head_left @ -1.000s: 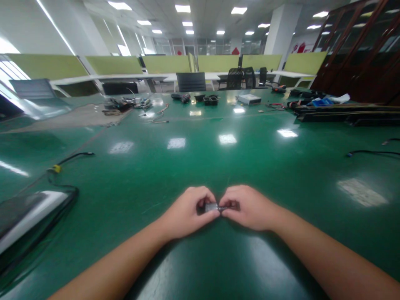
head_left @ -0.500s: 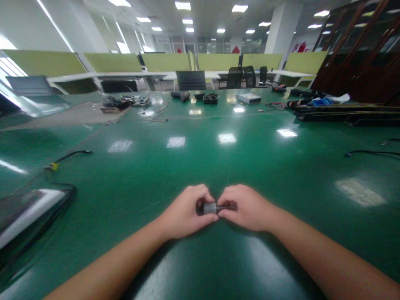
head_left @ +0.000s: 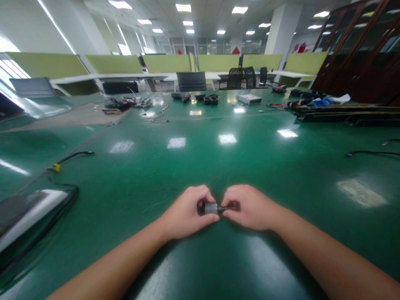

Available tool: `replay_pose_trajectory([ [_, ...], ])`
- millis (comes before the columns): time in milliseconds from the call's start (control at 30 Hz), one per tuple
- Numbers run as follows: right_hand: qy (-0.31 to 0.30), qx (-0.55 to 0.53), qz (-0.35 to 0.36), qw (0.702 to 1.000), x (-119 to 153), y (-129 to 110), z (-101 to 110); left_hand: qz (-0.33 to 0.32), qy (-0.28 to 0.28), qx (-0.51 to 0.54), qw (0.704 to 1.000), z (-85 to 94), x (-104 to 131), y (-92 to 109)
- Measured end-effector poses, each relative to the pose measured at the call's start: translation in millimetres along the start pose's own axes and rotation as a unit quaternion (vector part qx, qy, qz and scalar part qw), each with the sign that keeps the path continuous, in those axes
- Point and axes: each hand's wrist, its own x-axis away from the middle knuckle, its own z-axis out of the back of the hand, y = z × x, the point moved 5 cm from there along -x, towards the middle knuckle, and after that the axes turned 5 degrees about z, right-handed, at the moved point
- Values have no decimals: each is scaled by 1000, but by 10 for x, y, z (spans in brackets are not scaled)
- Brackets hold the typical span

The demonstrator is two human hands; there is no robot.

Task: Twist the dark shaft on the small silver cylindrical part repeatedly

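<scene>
Just above the green table (head_left: 200, 166), a small grey metal cylinder (head_left: 211, 208) lies sideways between my two hands. My left hand (head_left: 189, 212) is closed round its left side, thumb below and fingers above, with the cylinder's dark left end partly in shadow. From its right end runs a thin dark rod (head_left: 220, 208), which the fingertips of my right hand (head_left: 246, 208) pinch. The far end of the rod sits inside the curled right fingers and shows only in part. What exact kind of part this is, I cannot make out.
At lower left lies a flat device with a pale edge (head_left: 37, 212) and a black cable. Another cable (head_left: 371, 153) is at right. Farther off are a white box (head_left: 249, 98), tangled electronics (head_left: 128, 102) and long black strips (head_left: 343, 113).
My right hand has shifted slightly right, so a little more space shows between the hands. My left hand still holds the cylinder in almost the same place.
</scene>
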Motion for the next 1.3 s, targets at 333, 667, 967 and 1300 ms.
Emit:
replay_pose_trajectory([
  [333,10,7,2,1000,28,34,10,-2,-3,-10,1000,-13,0,-26],
  [667,-4,8,-5,1000,50,53,75,8,2,-16,1000,12,-6,4],
  [967,4,8,-20,1000,74,120,120,37,-1,-33,999,4,-3,-17],
  [1300,-5,4,-29,1000,96,156,147,41,1,-19,999,12,9,-29],
])
